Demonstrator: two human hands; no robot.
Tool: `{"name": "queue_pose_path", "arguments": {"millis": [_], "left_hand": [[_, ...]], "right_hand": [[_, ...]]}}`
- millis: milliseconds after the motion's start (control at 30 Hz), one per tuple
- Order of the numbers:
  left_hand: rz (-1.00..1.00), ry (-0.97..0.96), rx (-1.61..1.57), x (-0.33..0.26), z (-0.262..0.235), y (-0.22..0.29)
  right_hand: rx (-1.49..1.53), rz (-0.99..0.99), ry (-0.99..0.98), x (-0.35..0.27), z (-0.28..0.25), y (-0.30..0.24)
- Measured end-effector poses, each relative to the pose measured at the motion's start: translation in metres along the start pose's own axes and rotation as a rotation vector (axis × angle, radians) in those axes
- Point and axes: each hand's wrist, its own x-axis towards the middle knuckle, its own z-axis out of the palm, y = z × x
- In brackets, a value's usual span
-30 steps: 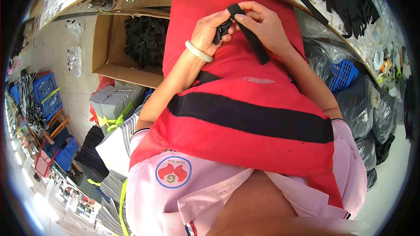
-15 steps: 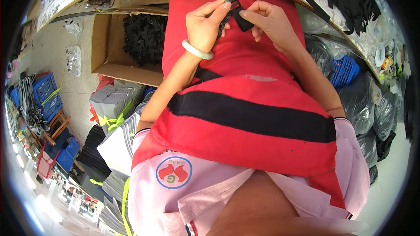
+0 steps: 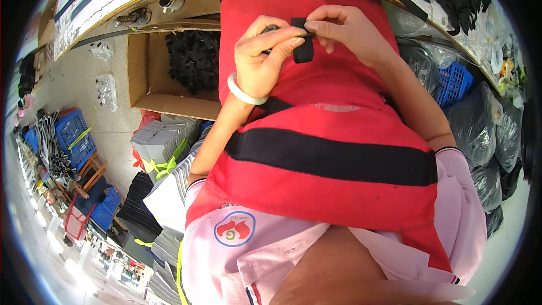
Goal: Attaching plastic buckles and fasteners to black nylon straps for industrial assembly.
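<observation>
Above my red apron (image 3: 339,79) both hands meet at a short black webbing strap (image 3: 304,52). My left hand (image 3: 262,53), with a pale bangle at the wrist, pinches the strap's left side. A dark piece, apparently the black plastic buckle (image 3: 271,29), shows between its fingers, mostly covered. The thumb and fingertips of my right hand (image 3: 344,29) are closed on the strap's upper edge. The strap looks folded, with one part hanging below the fingertips. How it runs through the buckle is hidden.
A cardboard box (image 3: 137,70) holding many black pieces stands at the left, below the bench edge (image 3: 107,18). Grey stacks (image 3: 161,138) tied with green bands lie nearer. Black strips (image 3: 451,0) lie on the bench at right, above a blue basket (image 3: 453,85) and plastic bags (image 3: 471,121).
The buckle was visible between my hands and is now mostly covered by my left fingers. The strap has turned and hangs more upright. My right fingertips have come closer to the left ones.
</observation>
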Motion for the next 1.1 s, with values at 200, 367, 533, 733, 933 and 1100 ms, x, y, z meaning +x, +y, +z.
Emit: {"name": "queue_pose_path", "arguments": {"millis": [200,367,533,733,933,1100], "left_hand": [[0.105,-0.033,0.108,-0.006,-0.003,0.009],[0.045,-0.015,0.096,-0.01,-0.006,0.014],[-0.079,-0.09,0.198,-0.016,-0.033,0.034],[-0.424,0.373,0.26,-0.052,-0.11,0.037],[-0.365,0.175,0.183,-0.053,-0.07,0.018],[-0.51,-0.004,-0.15,-0.026,-0.039,0.001]], "right_hand": [[-0.077,-0.123,0.139,-0.004,0.012,-0.004],[-0.051,-0.252,0.205,-0.001,0.02,0.004],[-0.005,-0.256,0.113,0.034,0.028,0.024],[-0.281,-0.176,-0.123,0.047,0.057,0.028],[-0.362,-0.333,-0.136,0.06,0.09,0.017],[-0.32,-0.191,-0.04,0.061,0.061,0.025]]}}
